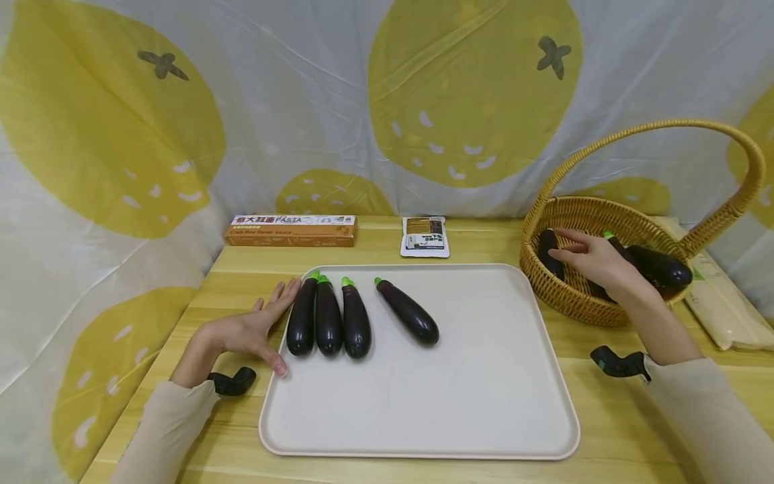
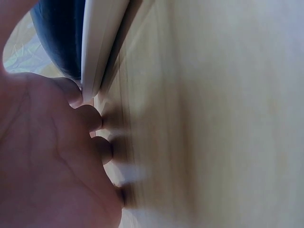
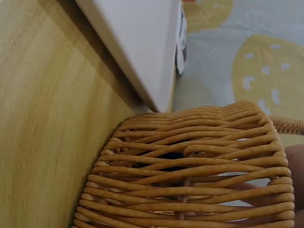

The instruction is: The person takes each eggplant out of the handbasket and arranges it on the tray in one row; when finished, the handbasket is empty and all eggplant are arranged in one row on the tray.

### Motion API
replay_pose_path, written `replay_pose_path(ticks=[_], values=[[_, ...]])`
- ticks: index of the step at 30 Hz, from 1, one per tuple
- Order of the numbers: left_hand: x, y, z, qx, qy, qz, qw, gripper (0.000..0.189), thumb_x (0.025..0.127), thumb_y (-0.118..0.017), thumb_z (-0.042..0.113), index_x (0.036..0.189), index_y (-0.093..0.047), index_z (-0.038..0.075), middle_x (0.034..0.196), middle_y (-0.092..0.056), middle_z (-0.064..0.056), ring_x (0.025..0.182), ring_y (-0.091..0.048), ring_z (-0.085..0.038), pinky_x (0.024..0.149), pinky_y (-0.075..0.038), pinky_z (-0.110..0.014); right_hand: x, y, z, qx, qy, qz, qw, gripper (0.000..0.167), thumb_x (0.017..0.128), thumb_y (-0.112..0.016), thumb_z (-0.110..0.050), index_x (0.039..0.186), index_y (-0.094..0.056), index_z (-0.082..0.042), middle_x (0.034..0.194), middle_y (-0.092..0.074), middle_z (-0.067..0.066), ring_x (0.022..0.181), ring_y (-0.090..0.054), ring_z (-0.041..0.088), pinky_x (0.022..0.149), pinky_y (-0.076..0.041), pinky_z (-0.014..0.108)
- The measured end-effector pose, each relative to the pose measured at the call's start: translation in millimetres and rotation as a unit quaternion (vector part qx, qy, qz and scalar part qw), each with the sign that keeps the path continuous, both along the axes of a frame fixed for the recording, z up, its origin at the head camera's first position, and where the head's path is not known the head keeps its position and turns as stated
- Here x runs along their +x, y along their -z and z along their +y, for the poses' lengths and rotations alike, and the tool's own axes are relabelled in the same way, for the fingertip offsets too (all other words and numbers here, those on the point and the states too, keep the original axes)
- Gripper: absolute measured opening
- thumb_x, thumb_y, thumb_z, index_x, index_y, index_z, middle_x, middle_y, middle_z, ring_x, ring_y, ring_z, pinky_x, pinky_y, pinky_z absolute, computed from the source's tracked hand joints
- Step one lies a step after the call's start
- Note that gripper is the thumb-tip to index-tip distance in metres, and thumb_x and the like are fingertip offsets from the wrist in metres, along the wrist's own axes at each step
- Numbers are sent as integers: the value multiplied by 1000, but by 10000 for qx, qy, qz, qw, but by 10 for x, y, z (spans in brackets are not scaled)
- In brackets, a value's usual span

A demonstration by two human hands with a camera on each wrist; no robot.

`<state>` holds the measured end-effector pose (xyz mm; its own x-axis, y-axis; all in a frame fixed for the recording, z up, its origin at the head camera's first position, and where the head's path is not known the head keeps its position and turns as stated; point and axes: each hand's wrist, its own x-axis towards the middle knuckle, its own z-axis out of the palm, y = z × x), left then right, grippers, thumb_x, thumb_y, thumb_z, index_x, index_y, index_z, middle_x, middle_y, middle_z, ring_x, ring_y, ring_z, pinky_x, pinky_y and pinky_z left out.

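My left hand (image 1: pixel 250 331) rests at the tray's left rim with fingers spread, beside the leftmost eggplant (image 1: pixel 301 319). On the white tray (image 1: pixel 471 396), two more eggplants (image 1: pixel 328 319) (image 1: pixel 357 323) stand close by, side by side; another eggplant (image 1: pixel 411 312) lies slanted to their right. My right hand (image 1: pixel 595 262) reaches into the wicker basket (image 1: pixel 559 296) and pinches an eggplant (image 1: pixel 547 255) near its left wall. Other eggplants (image 1: pixel 659 265) lie at the basket's right side. In the right wrist view, the woven wall (image 3: pixel 199 175) hides most of that hand.
Behind the tray are a pasta box (image 1: pixel 290 232) and a small pouch (image 1: pixel 425 236). The basket's tall handle (image 1: pixel 659 124) arches over its opening. A pale flat package (image 1: pixel 725 309) lies right of the basket. A lemon-patterned cloth (image 1: pixel 290 87) hangs at the back and left.
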<state>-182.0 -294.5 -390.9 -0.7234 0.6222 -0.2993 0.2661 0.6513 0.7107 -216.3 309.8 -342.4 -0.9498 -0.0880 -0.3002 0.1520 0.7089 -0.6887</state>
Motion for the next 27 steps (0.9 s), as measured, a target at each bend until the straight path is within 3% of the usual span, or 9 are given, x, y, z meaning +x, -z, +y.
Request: replay_pose_path(ticks=[3,5,7,10,21,27], values=[[4,-6,9,15,0,-17,10000,153,65,-97,32,164,18,7,168,31,-22,152,33,-48,115,20,-76,-25,49,20,16,11,-87,10000,79,108,-46,-50,167,-6,-14,159,-31,40,128,-54,47,106,-46,61],[7,-14,12,31,12,-21,10000,154,65,-98,32,164,17,7,168,31,-22,151,34,-48,115,21,-76,-38,86,23,-33,10,-153,9999,82,107,-48,-51,167,-7,-14,142,-51,38,101,-66,30,92,-54,47],[12,-20,15,39,23,-37,10000,154,64,-98,32,164,17,7,167,31,-23,151,34,-48,115,22,-76,-50,123,21,-136,-23,-200,9997,83,106,-50,-50,167,-6,-14,110,-66,24,74,-62,15,76,-54,35],[15,-23,19,29,40,-32,10000,154,64,-98,33,164,17,7,167,31,-23,151,34,-49,114,21,-76,-60,164,17,-238,-65,-253,9994,84,107,-52,-48,167,-5,-13,80,-54,-1,59,-51,9,62,-46,30],[0,-23,27,-112,-28,-16,9999,155,65,-98,34,164,18,7,168,30,-23,153,31,-47,116,19,-76,-91,196,21,-154,-86,-275,9995,79,110,-50,-37,166,-4,-6,86,-56,-4,56,-50,7,58,-44,28],[10,-30,13,-164,-80,-26,9998,155,64,-98,34,164,17,7,168,29,-24,153,31,-47,116,18,-76,-114,201,12,-142,-122,-310,9993,76,110,-48,-32,165,-3,-3,70,-52,-7,54,-47,6,56,-43,27]])
